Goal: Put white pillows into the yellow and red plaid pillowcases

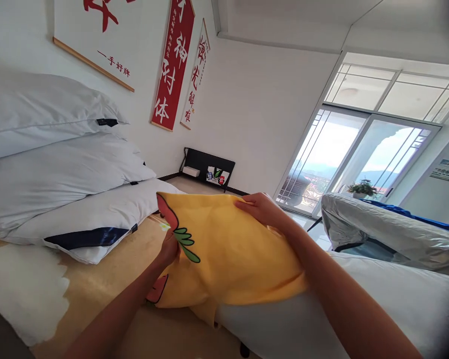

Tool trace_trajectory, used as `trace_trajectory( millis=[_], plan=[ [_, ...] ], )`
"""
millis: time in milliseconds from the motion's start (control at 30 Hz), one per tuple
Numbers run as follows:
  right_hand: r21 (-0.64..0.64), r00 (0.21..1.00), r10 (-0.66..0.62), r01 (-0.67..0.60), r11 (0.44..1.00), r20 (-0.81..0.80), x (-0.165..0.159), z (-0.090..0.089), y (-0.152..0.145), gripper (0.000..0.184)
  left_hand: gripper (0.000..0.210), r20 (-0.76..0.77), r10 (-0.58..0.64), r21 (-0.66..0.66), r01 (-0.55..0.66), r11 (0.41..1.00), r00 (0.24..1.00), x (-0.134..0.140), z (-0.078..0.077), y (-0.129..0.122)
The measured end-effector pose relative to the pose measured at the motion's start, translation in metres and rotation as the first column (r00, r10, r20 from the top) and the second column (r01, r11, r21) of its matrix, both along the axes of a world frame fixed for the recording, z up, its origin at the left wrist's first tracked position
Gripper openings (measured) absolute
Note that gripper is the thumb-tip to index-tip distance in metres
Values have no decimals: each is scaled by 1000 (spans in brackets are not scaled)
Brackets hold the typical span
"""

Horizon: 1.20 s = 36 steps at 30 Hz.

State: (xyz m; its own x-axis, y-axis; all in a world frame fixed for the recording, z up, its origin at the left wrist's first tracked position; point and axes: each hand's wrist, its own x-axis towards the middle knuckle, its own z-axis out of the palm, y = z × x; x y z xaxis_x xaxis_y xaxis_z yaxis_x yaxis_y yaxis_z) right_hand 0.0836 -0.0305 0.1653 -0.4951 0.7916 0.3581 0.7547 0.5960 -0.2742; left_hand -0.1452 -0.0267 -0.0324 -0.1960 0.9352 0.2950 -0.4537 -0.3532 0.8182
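A yellow pillowcase [228, 239] with pink and green printed figures is stretched out in front of me. My left hand [169, 248] is closed on its left edge, beside a green leaf print. At the upper right edge, my right hand [260, 208] grips the fabric between thumb and fingers. Just below the lower edge of the case lies a white pillow [277, 324]; how far it reaches inside the case I cannot tell. Another white stretch of bedding or pillow [396, 289] shows to the right of my right forearm.
Several white pillows [67, 164] with dark blue tags are stacked at the left on a tan and cream surface [93, 284]. A plastic-wrapped piece of furniture [389, 229] stands at the right. Farther back are a low black table [205, 162], a potted plant [362, 188] and glass doors [333, 154].
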Motion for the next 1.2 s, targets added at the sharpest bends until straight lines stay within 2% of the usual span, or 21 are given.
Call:
trace_trajectory(
  millis=[67,100,167,267,300,433,567,600,667,733,767,833,867,933,1033,1133,1200],
  plan=[
    [109,996,-82,84,990,-27,14,2,-3,54,37,22,-25,4,25,1000,999,-1,8,6],
    [123,992,-119,123,985,-37,21,2,-5,53,40,23,-51,4,51,999,998,-1,11,9],
    [50,987,-159,160,986,-21,32,0,-10,52,44,9,-139,1,139,990,990,-2,15,12],
    [-123,988,-142,148,981,54,45,-6,-16,54,48,-17,-293,-9,293,956,956,-5,18,11],
    [-123,987,-150,155,980,56,47,-7,-16,54,50,-18,-325,-8,325,946,945,-6,19,10],
    [33,978,-206,205,978,34,54,-11,-13,56,55,-60,-307,21,309,951,950,-6,22,2],
    [-7,988,-152,153,988,24,65,-16,-13,57,54,-174,-195,22,202,979,965,-10,20,0],
    [-21,988,-154,154,988,-12,68,-18,-14,57,53,-207,-113,35,123,992,972,-12,19,-2],
    [-92,988,-138,132,987,-63,74,-23,-16,58,49,-255,144,118,-117,986,956,-14,17,-9],
    [-167,991,-110,95,981,-82,77,-28,-17,58,42,-287,368,287,-287,914,884,-12,16,-22],
    [-169,989,-112,95,981,-93,78,-31,-17,58,39,-322,426,395,-289,872,845,-9,17,-30],
    [-103,983,-140,128,986,-116,77,-33,-16,57,31,-451,487,562,-186,806,748,-2,20,-44],
    [-65,980,-150,143,988,-127,77,-33,-16,57,27,-514,515,599,-143,788,686,2,22,-50],
    [-19,978,-154,153,988,-141,79,-30,-18,57,25,-597,548,599,-129,790,587,7,26,-54],
    [21,976,-158,163,986,-149,91,-22,-21,57,31,-592,579,578,-205,790,560,-1,31,-50],
    [107,967,-206,222,969,-148,106,-21,-23,59,28,-496,686,600,-360,714,533,-23,31,-38],
    [127,974,-206,217,968,-95,111,-27,-24,60,26,-476,702,563,-429,706,529,-36,25,-29]
  ],
)
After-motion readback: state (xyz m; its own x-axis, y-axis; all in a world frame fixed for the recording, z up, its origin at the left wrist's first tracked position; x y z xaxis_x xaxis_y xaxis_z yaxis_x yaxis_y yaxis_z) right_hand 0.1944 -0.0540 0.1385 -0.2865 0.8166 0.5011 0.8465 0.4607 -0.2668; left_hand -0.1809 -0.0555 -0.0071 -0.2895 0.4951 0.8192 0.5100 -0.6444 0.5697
